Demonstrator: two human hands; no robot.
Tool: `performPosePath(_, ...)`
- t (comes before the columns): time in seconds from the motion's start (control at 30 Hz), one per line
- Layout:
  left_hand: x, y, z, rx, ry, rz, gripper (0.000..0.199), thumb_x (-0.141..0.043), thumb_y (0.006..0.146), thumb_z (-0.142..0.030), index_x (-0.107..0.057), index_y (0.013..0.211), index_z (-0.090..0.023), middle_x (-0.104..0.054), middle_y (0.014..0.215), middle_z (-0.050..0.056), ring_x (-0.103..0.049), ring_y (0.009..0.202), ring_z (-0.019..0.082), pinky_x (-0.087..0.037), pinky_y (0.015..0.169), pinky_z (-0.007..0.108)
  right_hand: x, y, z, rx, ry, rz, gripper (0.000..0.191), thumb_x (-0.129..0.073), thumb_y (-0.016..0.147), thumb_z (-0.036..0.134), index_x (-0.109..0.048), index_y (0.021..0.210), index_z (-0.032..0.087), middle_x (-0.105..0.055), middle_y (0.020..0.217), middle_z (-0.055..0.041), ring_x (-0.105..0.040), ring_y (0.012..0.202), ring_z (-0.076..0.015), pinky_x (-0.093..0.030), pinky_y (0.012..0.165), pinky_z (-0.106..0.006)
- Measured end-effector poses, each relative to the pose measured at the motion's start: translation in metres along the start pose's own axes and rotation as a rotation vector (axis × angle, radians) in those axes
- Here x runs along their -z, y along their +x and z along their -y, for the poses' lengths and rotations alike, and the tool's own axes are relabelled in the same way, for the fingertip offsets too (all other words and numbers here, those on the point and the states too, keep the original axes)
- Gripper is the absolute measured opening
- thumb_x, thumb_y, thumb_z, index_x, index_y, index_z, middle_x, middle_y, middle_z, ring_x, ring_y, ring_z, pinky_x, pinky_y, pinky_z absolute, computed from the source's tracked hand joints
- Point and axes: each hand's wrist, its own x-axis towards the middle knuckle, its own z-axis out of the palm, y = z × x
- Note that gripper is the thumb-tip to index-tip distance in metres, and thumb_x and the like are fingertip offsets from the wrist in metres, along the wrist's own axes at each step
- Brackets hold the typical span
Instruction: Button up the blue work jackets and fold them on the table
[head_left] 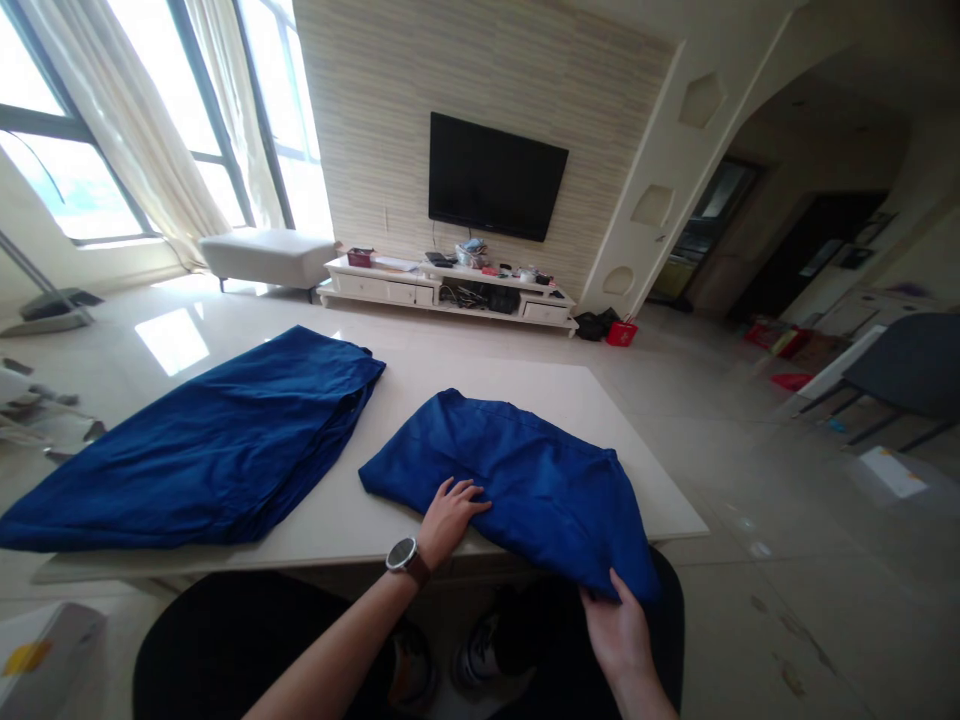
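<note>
A folded blue cloth [510, 460] lies on the white table [637, 430], its near right part hanging over the front edge. My left hand [450, 515], with a watch on the wrist, rests on the cloth's near left part with its fingers spread. At the lower right corner my right hand [619, 625] grips the cloth, thumb on top and the fingers underneath, partly hidden. A second, larger blue cloth [217, 450] lies folded at the table's left and reaches past its left end.
Beyond the table stands a low white cabinet [390, 286] under a wall television [496, 176]. A grey bench [268, 258] is by the windows. On the right are a dark chair [911, 365] and a white box [896, 472]. My legs are below the table edge.
</note>
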Motion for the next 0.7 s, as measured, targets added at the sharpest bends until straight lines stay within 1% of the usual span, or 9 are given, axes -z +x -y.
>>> performPosePath(0.1,0.002,0.050,0.011,0.057,0.023,-0.030,0.054,-0.038,0.097,-0.010,-0.069,0.126,-0.044,-0.054,0.149,0.000,-0.042,0.139,0.026,-0.028,0.117,0.056,0.005,-0.009,-0.012,-0.075,0.033,0.036,0.031,-0.067,0.084,0.017,-0.067,0.113,0.027,-0.073,0.119,-0.0014,-0.072,0.102,-0.0189,-0.059,0.098,-0.043)
performPosePath(0.2,0.005,0.114,0.014,0.201,0.028,-0.030,0.069,-0.032,0.090,0.001,-0.062,0.137,-0.040,-0.046,0.155,0.006,-0.038,0.142,0.031,-0.030,0.113,0.062,-0.009,-0.005,-0.030,-0.159,0.057,0.047,0.013,-0.060,0.089,0.019,-0.066,0.101,0.022,-0.075,0.103,-0.0035,-0.073,0.095,-0.0166,-0.061,0.092,-0.035)
performPosePath(0.3,0.005,0.160,0.008,0.270,0.006,-0.063,0.080,-0.034,0.083,0.005,-0.046,0.152,-0.033,-0.041,0.156,0.017,-0.037,0.142,0.037,-0.037,0.105,0.065,-0.033,0.003,-0.043,-0.209,0.083,0.140,0.017,-0.052,0.097,0.027,-0.064,0.107,0.020,-0.074,0.110,-0.0071,-0.072,0.105,-0.0172,-0.061,0.092,-0.032)
performPosePath(0.37,-0.001,0.164,0.001,0.280,-0.015,-0.072,0.086,-0.038,0.079,0.005,-0.039,0.156,-0.032,-0.038,0.157,0.018,-0.038,0.141,0.037,-0.041,0.103,0.061,-0.048,0.007,-0.045,-0.277,0.059,0.215,0.020,-0.051,0.099,0.029,-0.062,0.111,0.018,-0.071,0.119,-0.0098,-0.071,0.110,-0.0190,-0.061,0.091,-0.033)
performPosePath(0.4,-0.004,0.157,-0.002,0.268,-0.030,-0.069,0.087,-0.040,0.077,0.004,-0.039,0.156,-0.033,-0.038,0.157,0.016,-0.039,0.141,0.034,-0.043,0.103,0.058,-0.055,0.008,-0.044,-0.312,0.035,0.232,0.021,-0.051,0.099,0.029,-0.062,0.112,0.017,-0.070,0.121,-0.0109,-0.071,0.111,-0.0196,-0.061,0.090,-0.033)
performPosePath(0.47,-0.011,0.127,-0.005,0.205,-0.080,-0.067,0.081,-0.046,0.077,0.000,-0.046,0.150,-0.034,-0.039,0.156,0.011,-0.041,0.140,0.030,-0.043,0.105,0.052,-0.067,0.011,-0.034,-0.349,-0.002,0.230,0.023,-0.052,0.098,0.029,-0.061,0.114,0.016,-0.070,0.120,-0.0118,-0.072,0.108,-0.0197,-0.062,0.087,-0.032)
performPosePath(0.57,-0.011,0.056,-0.001,0.141,-0.164,-0.127,0.060,-0.052,0.081,-0.008,-0.057,0.136,-0.031,-0.045,0.150,0.008,-0.043,0.137,0.028,-0.040,0.109,0.050,-0.083,0.022,-0.007,-0.291,0.010,0.208,0.032,-0.052,0.098,0.036,-0.060,0.122,0.016,-0.069,0.123,-0.0115,-0.070,0.111,-0.0202,-0.063,0.088,-0.034)
performPosePath(0.63,-0.004,0.005,0.010,0.215,-0.174,-0.200,0.046,-0.053,0.086,-0.011,-0.061,0.128,-0.028,-0.049,0.144,0.009,-0.046,0.134,0.026,-0.040,0.109,0.049,-0.089,0.036,0.011,-0.221,-0.007,0.133,0.040,-0.050,0.098,0.041,-0.059,0.128,0.016,-0.066,0.130,-0.0134,-0.068,0.117,-0.0209,-0.063,0.089,-0.033)
performPosePath(0.7,0.011,-0.041,0.028,0.345,-0.142,-0.263,0.037,-0.052,0.088,-0.012,-0.064,0.120,-0.026,-0.054,0.137,0.009,-0.049,0.130,0.025,-0.042,0.107,0.047,-0.089,0.053,0.024,-0.174,-0.071,0.005,0.045,-0.037,0.101,0.038,-0.058,0.133,0.014,-0.061,0.138,-0.0167,-0.064,0.124,-0.0189,-0.062,0.093,-0.032)
